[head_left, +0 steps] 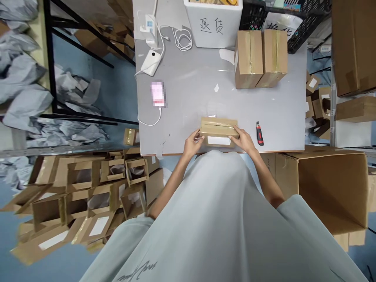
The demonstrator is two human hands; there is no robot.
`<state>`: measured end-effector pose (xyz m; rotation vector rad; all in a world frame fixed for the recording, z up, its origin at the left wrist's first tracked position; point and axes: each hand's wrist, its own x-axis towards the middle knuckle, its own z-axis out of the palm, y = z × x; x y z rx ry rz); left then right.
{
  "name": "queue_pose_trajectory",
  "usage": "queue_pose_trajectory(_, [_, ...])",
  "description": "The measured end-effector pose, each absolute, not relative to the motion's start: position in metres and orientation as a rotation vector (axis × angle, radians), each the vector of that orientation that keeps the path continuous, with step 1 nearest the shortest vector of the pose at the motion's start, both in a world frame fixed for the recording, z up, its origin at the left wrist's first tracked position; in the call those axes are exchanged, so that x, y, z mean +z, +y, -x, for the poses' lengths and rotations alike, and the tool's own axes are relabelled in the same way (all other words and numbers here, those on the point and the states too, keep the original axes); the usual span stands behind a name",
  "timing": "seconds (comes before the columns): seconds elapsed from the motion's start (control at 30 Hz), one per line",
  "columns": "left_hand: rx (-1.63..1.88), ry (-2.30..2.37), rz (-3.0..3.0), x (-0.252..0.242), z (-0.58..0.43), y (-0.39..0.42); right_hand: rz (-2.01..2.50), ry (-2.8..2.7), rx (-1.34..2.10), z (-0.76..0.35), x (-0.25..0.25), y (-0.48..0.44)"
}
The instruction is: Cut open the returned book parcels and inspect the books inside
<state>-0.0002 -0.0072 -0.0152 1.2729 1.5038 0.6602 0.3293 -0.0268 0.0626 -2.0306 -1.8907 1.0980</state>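
Observation:
A small taped cardboard box [219,128] with a white label on its near side sits at the front edge of the grey table. My left hand [192,143] grips its left end, and my right hand [243,139] has its fingers on the top and near face at the right end. The tape along the top shows a dark line down its middle. To the right of my right hand lies a red and black box cutter [259,134].
Two taped cartons [249,58] stand at the back right, beside a white bin [214,25] and a black crate [311,19]. A phone [158,94], cables and a power bank [150,62] lie at left. A big carton [331,192] is at lower right; opened boxes [84,199] pile at lower left.

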Motion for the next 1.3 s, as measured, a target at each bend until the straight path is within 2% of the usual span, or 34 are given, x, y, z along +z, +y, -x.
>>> queue_pose_trajectory(0.43, [0.586,1.539,-1.175,-0.041,-0.008,-0.001,2.089,-1.696,1.299,-0.343,0.014,0.019])
queue_pose_trajectory(0.83, [0.535,1.558,-0.943,-0.049,0.004,-0.050,1.898,-1.185,1.760,-0.374,0.002,-0.067])
queue_pose_trajectory(1.1, [0.583,1.539,-0.881,-0.050,-0.011,-0.064,1.758,-1.208,1.714,-0.351,0.001,-0.072])
queue_pose_trajectory(1.3, [0.652,1.539,-0.921,-0.029,-0.006,-0.049,1.729,-1.205,1.601,-0.349,0.015,-0.059])
